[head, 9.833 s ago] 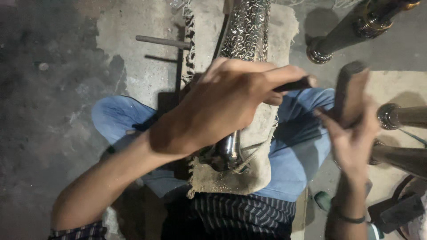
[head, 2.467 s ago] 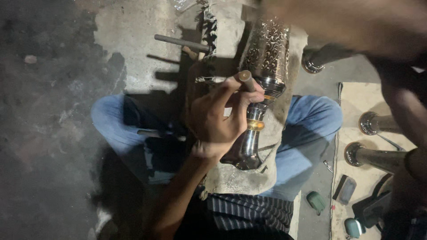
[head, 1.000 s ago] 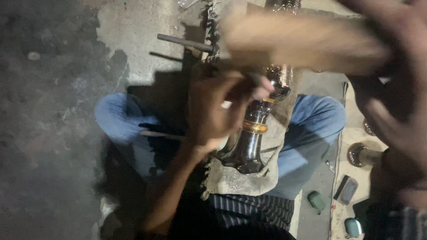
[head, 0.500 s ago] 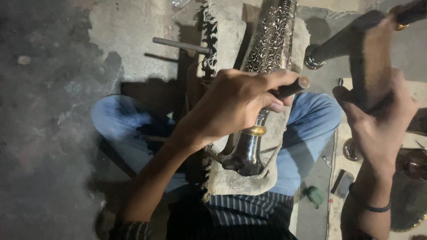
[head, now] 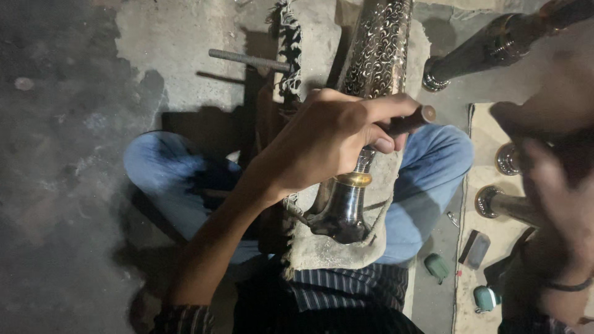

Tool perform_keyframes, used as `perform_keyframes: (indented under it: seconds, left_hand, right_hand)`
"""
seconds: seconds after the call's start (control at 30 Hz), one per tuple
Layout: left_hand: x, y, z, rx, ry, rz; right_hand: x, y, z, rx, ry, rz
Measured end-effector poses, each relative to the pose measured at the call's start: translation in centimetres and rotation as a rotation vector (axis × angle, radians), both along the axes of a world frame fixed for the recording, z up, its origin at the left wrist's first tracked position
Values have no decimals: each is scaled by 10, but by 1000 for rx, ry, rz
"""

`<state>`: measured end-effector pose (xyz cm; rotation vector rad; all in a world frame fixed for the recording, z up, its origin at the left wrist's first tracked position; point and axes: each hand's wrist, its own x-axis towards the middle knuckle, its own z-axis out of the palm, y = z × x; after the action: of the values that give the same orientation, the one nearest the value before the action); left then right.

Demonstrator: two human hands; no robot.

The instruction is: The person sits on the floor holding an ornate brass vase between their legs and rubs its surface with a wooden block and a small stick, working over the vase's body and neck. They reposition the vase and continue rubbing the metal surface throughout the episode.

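Head view: rough concrete floor [head: 74, 185], dim light, person seated cross-legged with a burlap pad [head: 346, 247] over the lap. Engraved metal stem [head: 371, 68] lies on the pad, long axis running near-to-far, flared dark base [head: 343, 216] at the near end. Left hand [head: 328, 142] sits right over the stem's mid-section, fingers clamped on a punch [head: 411, 120] that points right across the stem. Right hand [head: 550, 179] is well off to the right, blurred; grip cannot be told. More metal stems [head: 495, 46] lie far right.
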<state>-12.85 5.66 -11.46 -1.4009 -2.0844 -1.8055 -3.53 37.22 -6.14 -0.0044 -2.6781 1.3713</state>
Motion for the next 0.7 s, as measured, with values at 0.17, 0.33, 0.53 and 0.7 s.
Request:
perform_keyframes:
  seconds: [0.17,0.33,0.53,0.7]
  left_hand:
    - [8,-2,1,-74,-69,11]
    - [19,-5,-3,-56,-107,120]
    - [35,3,-6,-4,-133,342]
    - [53,3,10,156,-240,451]
  right_hand:
    - [-11,-56,51,219,80,201]
    - [-30,-79,65,474,119,221]
    - [-57,-92,79,541,223,379]
    - [-72,-116,90,446,-134,233]
